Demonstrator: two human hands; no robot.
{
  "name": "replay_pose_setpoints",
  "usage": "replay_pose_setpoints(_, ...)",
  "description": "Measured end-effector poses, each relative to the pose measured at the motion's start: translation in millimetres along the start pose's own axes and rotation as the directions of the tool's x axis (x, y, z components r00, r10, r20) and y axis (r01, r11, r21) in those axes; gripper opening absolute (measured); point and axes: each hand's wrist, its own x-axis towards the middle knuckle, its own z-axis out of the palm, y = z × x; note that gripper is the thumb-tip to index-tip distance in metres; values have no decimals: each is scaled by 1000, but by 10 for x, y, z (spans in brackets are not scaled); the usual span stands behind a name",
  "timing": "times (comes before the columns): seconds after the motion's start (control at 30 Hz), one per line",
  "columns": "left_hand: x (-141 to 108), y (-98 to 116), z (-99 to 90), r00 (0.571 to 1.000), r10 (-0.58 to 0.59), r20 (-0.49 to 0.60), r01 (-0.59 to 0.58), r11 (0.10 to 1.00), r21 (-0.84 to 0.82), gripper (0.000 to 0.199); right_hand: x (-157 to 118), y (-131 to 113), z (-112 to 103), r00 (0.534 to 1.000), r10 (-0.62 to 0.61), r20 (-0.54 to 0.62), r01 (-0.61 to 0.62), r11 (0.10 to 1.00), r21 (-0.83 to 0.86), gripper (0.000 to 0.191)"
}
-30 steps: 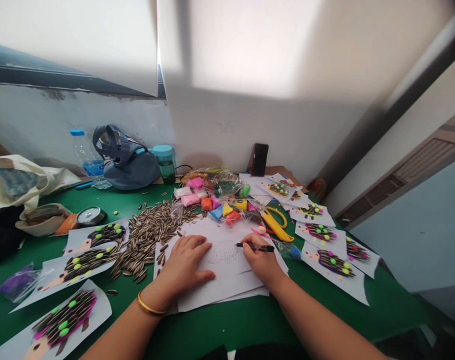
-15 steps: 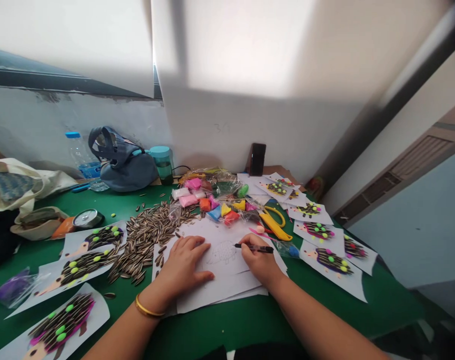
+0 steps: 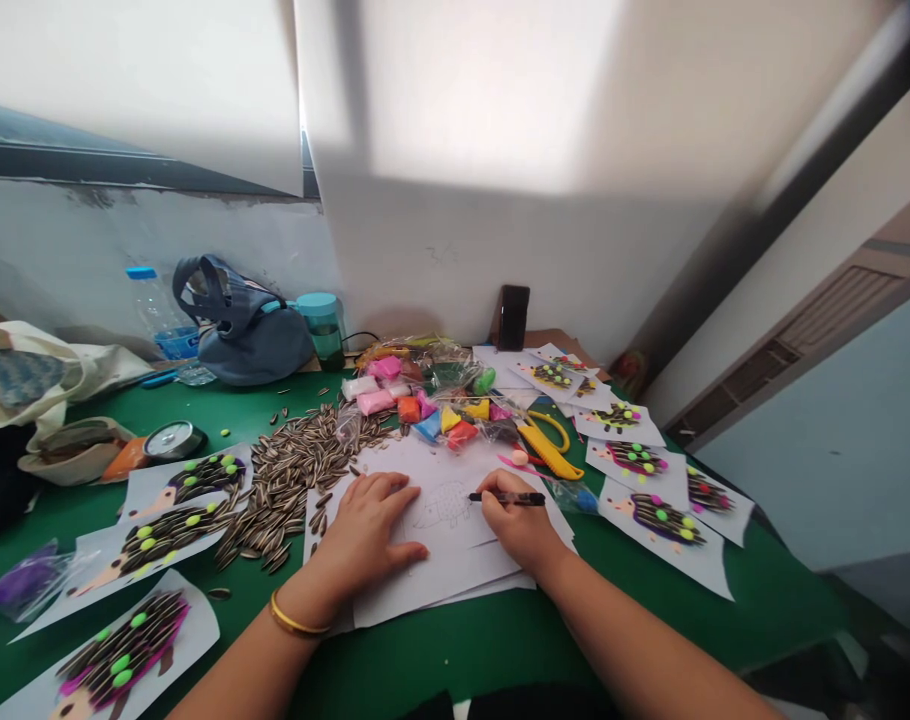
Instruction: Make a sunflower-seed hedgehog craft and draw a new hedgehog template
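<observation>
White paper sheets (image 3: 455, 575) lie on the green table, and the top one bears a small pencil-like outline of a hedgehog (image 3: 441, 506). My left hand (image 3: 371, 525) rests flat on the paper left of the drawing, fingers spread, holding nothing; a yellow bangle circles that wrist. Pinched in my right hand (image 3: 516, 520) is a black pen (image 3: 526, 498), its tip at the right edge of the drawing. A heap of striped sunflower seeds (image 3: 297, 470) lies left of the paper, with some seeds on its edge.
Packs of coloured clay (image 3: 425, 405) and yellow scissors (image 3: 549, 450) lie behind the paper. Seed-covered hedgehog pictures (image 3: 661, 520) flank both sides. Farther back are a phone (image 3: 513, 318), a blue bag (image 3: 256, 335), a teal-lidded cup (image 3: 322, 330), a bottle (image 3: 155, 310) and a tin (image 3: 174, 440).
The pen tip has shifted very slightly downward along the drawing's right edge. My left hand has stayed in place. The view has moved a little.
</observation>
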Motion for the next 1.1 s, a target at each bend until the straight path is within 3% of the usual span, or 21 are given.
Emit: replay_pose_setpoints(1.1, 3, 19, -28, 1000, -8, 8, 8, 1000, -8, 69, -13, 44, 0, 1000, 13, -19, -12, 999, 30, 14)
